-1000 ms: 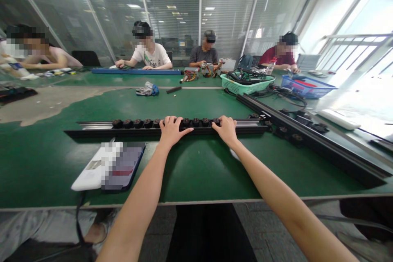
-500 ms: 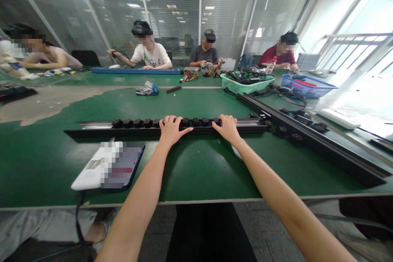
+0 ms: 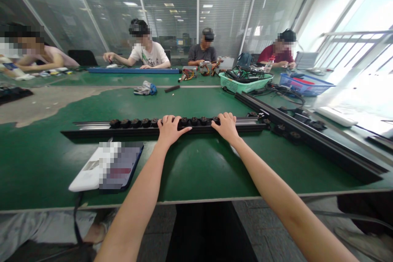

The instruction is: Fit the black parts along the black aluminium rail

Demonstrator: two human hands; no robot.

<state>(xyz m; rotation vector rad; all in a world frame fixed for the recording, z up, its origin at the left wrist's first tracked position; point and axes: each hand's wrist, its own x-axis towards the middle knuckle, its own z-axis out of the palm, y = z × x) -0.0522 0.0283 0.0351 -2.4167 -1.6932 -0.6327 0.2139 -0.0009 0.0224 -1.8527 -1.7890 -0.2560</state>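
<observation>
A long black rail lies across the green table in front of me. Along its channel sits a row of several round black socket-like modules. My left hand grips the rail near its middle, thumb along the front side and fingers over the modules. Farther right, my right hand rests over the same rail, its thumb beside a module and its fingers curled over the far side. The fingers hide some modules. A second black rail with similar round pieces lies slantwise to the right, close to the first rail's right end.
A white device and a phone lie near the front edge, left of my arms. Beyond are gloves, a green basket of cables and a blue basket. Several people sit along the far side.
Both hands keep their places on the rail. The whole view has shifted slightly. Across the table, the hand of the person in white has moved a little.
</observation>
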